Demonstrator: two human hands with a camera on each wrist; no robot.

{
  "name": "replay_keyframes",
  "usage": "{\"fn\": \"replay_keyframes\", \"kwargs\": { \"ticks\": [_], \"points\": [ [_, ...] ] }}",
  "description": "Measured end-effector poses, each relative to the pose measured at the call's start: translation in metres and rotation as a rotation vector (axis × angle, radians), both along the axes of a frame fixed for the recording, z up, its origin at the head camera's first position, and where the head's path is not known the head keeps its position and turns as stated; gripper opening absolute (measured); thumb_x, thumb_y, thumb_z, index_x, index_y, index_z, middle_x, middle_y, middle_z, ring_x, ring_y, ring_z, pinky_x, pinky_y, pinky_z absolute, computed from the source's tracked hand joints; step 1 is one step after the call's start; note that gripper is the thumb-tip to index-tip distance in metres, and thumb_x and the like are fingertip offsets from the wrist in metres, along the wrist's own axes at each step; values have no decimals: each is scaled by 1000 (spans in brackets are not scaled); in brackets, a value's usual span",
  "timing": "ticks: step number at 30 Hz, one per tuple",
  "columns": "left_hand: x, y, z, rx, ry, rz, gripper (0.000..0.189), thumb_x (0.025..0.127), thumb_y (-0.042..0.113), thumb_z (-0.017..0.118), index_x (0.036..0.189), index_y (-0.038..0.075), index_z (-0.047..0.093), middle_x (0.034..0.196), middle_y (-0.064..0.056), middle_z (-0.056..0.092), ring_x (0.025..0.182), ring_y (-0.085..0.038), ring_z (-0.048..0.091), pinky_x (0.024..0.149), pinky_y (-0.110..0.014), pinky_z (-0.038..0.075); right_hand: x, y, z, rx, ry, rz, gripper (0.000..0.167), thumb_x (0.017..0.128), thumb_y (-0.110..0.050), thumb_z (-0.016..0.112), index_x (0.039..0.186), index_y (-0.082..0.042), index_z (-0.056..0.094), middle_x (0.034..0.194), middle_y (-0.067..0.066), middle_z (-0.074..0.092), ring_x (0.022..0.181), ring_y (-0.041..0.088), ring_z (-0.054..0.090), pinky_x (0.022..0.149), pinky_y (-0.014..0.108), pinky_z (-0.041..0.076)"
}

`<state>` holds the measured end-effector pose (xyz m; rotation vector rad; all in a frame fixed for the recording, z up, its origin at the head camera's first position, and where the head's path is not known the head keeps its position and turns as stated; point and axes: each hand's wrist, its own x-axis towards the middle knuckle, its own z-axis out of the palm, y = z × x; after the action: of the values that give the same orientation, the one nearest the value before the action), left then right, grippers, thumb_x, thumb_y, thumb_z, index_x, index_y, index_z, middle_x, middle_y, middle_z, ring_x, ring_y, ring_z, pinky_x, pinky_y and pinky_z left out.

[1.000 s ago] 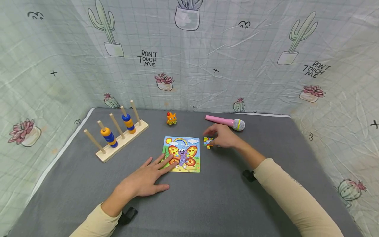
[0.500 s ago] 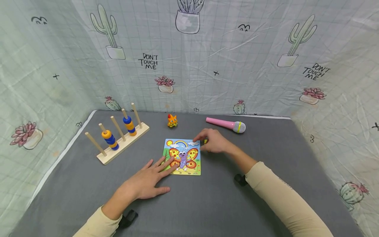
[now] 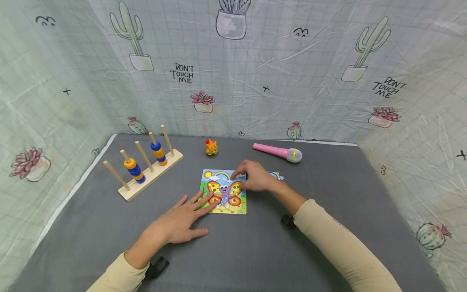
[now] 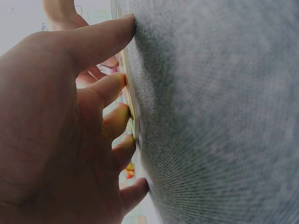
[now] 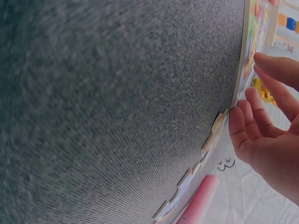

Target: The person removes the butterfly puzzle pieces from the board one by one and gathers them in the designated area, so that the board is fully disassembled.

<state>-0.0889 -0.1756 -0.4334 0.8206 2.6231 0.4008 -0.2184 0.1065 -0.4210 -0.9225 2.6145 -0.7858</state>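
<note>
A square butterfly puzzle board [image 3: 219, 210] lies flat on the grey cloth. My left hand [image 3: 182, 223] spreads its fingers over the board's lower left, some fingertips resting on the picture and the thumb on the cloth. Over the upper right side is my right hand [image 3: 255, 178], thumb and index finger apart with their tips right at the picture; no piece shows between them. In the right wrist view, its other fingers bend loosely beside the board edge. Loose puzzle pieces [image 5: 212, 133] lie in a row right of the board, and one blue piece [image 3: 277, 175] shows past my right hand.
Behind the board stand an orange toy figure [image 3: 211, 147] and, further right, a pink toy microphone [image 3: 277, 152]. A wooden peg stand [image 3: 151, 174] with blue and orange rings stands at left. A patterned cloth [image 3: 255, 81] hangs behind.
My right hand has moved left from the loose pieces onto the board's right side, uncovering a blue piece behind it. My left hand has stayed on the board.
</note>
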Motion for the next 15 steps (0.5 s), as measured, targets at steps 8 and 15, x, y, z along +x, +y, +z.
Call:
{"fn": "replay_keyframes", "kwargs": {
  "ticks": [8, 15],
  "points": [
    [-1, 1, 3, -3, -2, 1, 77, 100, 53, 64, 166, 31, 29, 176, 3, 15, 163, -33, 11, 125, -70, 14, -1, -3, 0, 33, 18, 22, 28, 85, -9, 81, 112, -15, 81, 117, 7, 66, 115, 26, 61, 104, 48, 46],
    [0, 1, 2, -11, -7, 7, 77, 100, 53, 64, 166, 32, 29, 176, 4, 15, 163, -33, 11, 125, -70, 14, 1, -5, 3, 53, -1, 22, 27, 85, -9, 81, 111, -14, 81, 119, 7, 65, 119, 27, 57, 109, 51, 42]
  ]
}}
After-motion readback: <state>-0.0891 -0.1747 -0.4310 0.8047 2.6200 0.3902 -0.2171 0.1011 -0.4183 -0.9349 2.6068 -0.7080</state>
